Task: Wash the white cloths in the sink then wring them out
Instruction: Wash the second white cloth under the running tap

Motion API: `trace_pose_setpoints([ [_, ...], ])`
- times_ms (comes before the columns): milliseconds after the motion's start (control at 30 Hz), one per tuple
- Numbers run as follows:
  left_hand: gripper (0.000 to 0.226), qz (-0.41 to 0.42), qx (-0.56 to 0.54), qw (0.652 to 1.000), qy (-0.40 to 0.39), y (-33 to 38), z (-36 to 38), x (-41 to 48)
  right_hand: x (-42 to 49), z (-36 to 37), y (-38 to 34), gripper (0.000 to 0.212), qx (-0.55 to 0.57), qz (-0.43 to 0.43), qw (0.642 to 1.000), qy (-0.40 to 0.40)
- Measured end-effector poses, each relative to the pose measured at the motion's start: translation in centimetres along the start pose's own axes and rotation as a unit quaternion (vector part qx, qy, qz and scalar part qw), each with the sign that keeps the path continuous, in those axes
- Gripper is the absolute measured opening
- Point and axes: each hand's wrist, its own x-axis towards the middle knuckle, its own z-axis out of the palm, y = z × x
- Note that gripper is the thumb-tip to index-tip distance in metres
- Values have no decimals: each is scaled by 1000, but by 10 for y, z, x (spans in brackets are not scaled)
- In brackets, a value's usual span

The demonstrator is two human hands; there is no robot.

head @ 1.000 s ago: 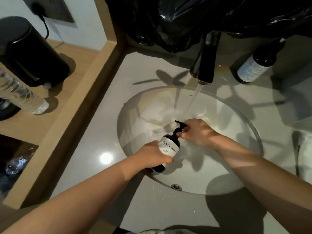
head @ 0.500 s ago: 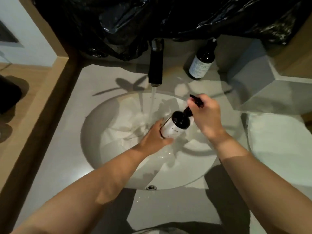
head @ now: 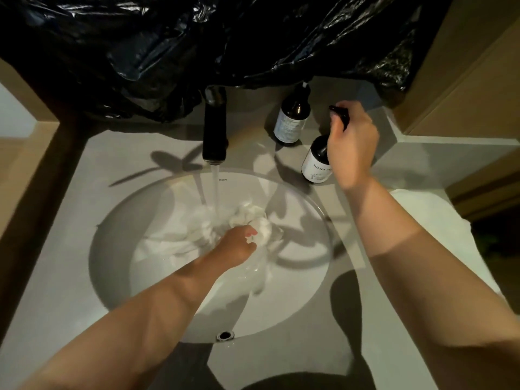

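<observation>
L hand (head: 237,244) grips wet white cloths (head: 250,216) in sink (head: 118,254), tap (head: 215,130) running. R hand (head: 351,142) grips pump bottle (head: 315,166) at surface (head: 56,277). Wash barely begun; scrub, rinse, wring all left.

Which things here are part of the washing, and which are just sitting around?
In use: white cloths, gripped by the left hand; sink; running tap; pump bottle, held by the right hand.
Lying about: second dark bottle; black plastic sheet; white fabric at right, possibly spare.

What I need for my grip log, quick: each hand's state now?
Left hand: grips the white cloth in the sink.
Right hand: grips the pump bottle by its pump head.
</observation>
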Motion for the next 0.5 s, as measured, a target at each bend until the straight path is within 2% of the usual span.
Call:
trace_pose_setpoints([
  [100,51,19,49,999,-1,3,-2,0,4,1,-1,31,-37,-15,999,-11],
  [167,58,29,117,993,-14,4,-2,-1,5,1,-1,43,-65,-26,997,-27],
  [300,60,36,192,979,-54,-2,1,-6,-2,-2,5,69,-92,-23,993,-65],
  [367,57,56,198,978,-43,-5,2,-10,-9,-5,5,75,-122,-20,990,-68],
  [433,51,80,195,977,-15,-7,1,-14,-18,-9,3,78,-167,-61,982,-60],
  [500,43,102,172,980,14,-11,-3,-20,-30,-7,-1,80,-245,-135,956,-90],
])
